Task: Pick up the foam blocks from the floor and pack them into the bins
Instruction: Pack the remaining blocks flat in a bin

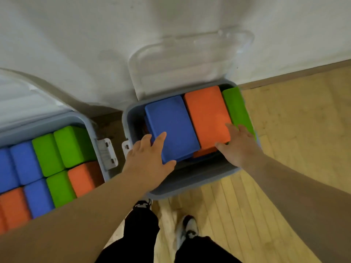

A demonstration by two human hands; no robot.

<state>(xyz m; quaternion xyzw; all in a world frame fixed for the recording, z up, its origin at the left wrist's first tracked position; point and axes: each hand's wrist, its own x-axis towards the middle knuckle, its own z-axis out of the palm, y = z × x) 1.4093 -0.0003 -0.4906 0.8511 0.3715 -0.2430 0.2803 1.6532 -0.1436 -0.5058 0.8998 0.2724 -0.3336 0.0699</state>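
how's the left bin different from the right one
The left bin shows many blocks packed upright in tight rows. The right bin shows three on top, the blue block and orange block lying flat, with a gap at its near side. Both hands reach into the right bin, the left hand on the blue block and the right hand on the orange block. Neither touches the left bin. Both bins are grey-blue, with lids open.

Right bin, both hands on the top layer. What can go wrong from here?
1. The blue block looks tilted, its near end over a gap in the right bin; under the left hand it may tip or jam.
2. The orange block and green block by the right hand seem to sit at or above the rim; the lid leaning on the wall may not close.
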